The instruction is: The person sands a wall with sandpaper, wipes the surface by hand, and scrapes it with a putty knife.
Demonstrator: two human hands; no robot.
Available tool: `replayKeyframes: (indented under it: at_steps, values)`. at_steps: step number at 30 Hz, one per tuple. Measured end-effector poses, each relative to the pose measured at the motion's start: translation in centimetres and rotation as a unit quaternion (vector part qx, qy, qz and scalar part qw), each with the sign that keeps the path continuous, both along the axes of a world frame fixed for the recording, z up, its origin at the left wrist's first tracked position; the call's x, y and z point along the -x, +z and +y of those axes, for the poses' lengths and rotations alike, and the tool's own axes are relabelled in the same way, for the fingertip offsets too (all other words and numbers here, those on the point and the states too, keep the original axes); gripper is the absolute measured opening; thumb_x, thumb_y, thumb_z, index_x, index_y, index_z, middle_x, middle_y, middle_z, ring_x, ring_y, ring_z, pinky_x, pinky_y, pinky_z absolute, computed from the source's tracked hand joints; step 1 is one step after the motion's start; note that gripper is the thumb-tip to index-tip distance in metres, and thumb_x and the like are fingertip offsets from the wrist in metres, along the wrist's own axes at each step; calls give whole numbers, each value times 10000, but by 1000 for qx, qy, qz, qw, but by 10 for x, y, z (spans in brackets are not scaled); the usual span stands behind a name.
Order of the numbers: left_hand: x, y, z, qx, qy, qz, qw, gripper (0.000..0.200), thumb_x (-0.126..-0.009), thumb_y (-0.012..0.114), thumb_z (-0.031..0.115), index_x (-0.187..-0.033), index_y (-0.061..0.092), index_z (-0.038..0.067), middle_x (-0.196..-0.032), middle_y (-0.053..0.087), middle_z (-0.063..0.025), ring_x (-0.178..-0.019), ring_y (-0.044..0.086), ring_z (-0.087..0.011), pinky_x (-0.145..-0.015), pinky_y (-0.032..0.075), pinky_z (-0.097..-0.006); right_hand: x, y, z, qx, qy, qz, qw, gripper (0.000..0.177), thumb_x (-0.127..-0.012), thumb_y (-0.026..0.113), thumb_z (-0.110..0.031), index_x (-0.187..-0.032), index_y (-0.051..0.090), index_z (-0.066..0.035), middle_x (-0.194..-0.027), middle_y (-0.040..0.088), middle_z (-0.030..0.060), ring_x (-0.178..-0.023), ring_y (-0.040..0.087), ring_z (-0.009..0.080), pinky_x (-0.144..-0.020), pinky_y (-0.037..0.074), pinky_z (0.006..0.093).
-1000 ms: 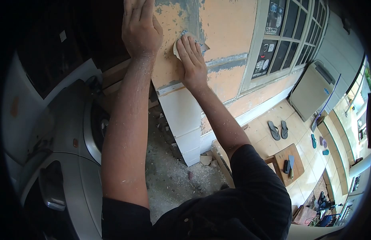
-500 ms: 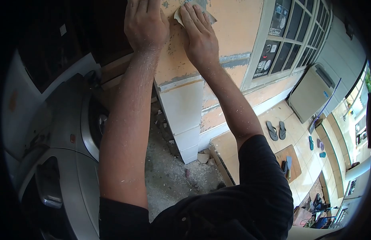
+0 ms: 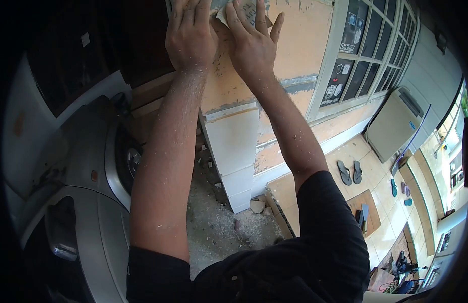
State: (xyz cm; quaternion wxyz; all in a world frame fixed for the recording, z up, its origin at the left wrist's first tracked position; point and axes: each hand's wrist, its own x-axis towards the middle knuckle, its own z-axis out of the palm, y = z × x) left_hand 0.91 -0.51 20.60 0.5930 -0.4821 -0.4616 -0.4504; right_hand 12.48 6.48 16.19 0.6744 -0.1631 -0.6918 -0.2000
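Sandpaper (image 3: 221, 15) flat against wall (image 3: 300, 43) (axis unclear)

Daylight floods in from the right beyond the window (image 3: 367, 48); its left side lies in shadow. Fisheye bending, dark corners, sharp focus.

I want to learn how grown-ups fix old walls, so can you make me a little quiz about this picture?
1. True or false: the right hand presses a pale, crumpled sheet of sandpaper against the peeling orange painted wall.
2. What lies on the tiled floor near the grey-framed window? A) a pair of dark flip-flops B) a red bucket C) a ladder
3. Fill in: the silver car stands on the person's ___ side.
Key: 1 true; 2 A; 3 left.
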Motion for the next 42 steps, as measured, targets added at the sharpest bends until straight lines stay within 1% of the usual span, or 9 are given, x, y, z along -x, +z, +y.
replayKeyframes:
  at_steps: [2, 5, 11, 20, 21, 22, 28, 37, 42]
  values:
    - [0, 3, 4, -6, -7, 4, 1000, 427, -940, 662, 64, -1363, 606, 44, -1512, 564, -106, -1464, 449, -389, -1163, 444, -471, -4, 18, -4, 62, -80, -90, 991, 625, -1008, 565, -167, -1609, 404, -231, -1595, 502, 38, -1605, 95, 399, -1169, -63, 785]
    - [-1, -2, -1, 1, -5, 4, 1000, 401, -951, 627, 40, -1351, 612, 39, -1511, 564, -113, -1462, 450, -398, -1159, 446, -474, -13, -41, -9, 54, -66, -34, 996, 595, -934, 600, -88, -1505, 551, -250, -1513, 588, -55, -1557, 303, 367, -1164, -40, 779]
    - [0, -1, -3, -2, 3, -3, 1000, 425, -938, 576, -5, -1359, 602, 46, -1520, 554, -99, -1467, 445, -389, -1169, 441, -456, -7, -186, -29, 234, -31, -69, 969, 659, -936, 566, -23, -1540, 517, -283, -1541, 562, -76, -1584, 200, 420, -1058, -208, 806]
    - [-6, 3, 2, -4, -22, -13, 1000, 399, -958, 578, 19, -1355, 597, 51, -1539, 540, -95, -1468, 440, -388, -1171, 439, -457, -9, 5, 16, 54, 2, 8, 998, 589, -1019, 511, -111, -1558, 479, -347, -1558, 534, -100, -1600, 99, 419, -1014, -219, 841]
    - [0, 0, 3, 0, -6, -4, 1000, 398, -958, 580, 15, -1354, 595, 49, -1541, 538, -99, -1471, 436, -390, -1171, 440, -460, -10, 5, 17, 62, -8, -19, 998, 530, -1069, 502, -192, -1566, 461, -372, -1570, 516, -120, -1601, 75, 421, -1015, -226, 836]
    - [0, -1, 0, 6, -3, -5, 1000, 398, -958, 580, 15, -1354, 595, 49, -1541, 538, -99, -1471, 436, -390, -1171, 440, -460, -10, -11, 11, 57, 17, 5, 998, 654, -959, 526, -21, -1541, 508, -319, -1567, 528, -91, -1602, 111, 411, -1010, -215, 849]
    - [1, 2, 3, -1, 11, -11, 1000, 406, -957, 565, 10, -1359, 594, 61, -1554, 523, -89, -1484, 419, -381, -1174, 440, -451, -5, -220, -18, 257, -36, -58, 964, 734, -884, 521, 38, -1549, 513, -272, -1583, 520, -56, -1584, 151, 464, -1008, -250, 816]
    - [-2, 0, 1, -4, -6, 0, 1000, 402, -964, 566, 25, -1362, 597, 74, -1548, 529, -85, -1481, 424, -374, -1175, 442, -444, -18, -63, 13, 131, 27, 15, 991, 553, -1027, 555, -127, -1549, 504, -304, -1548, 554, -65, -1593, 123, 435, -1026, -245, 811]
    - [-1, -2, 1, -6, -3, 0, 1000, 398, -964, 569, 32, -1358, 603, 79, -1544, 534, -80, -1479, 427, -374, -1168, 446, -445, -24, -156, -2, 231, -46, -58, 970, 504, -1053, 550, -203, -1545, 514, -303, -1559, 539, -63, -1606, 76, 403, -1045, -256, 788]
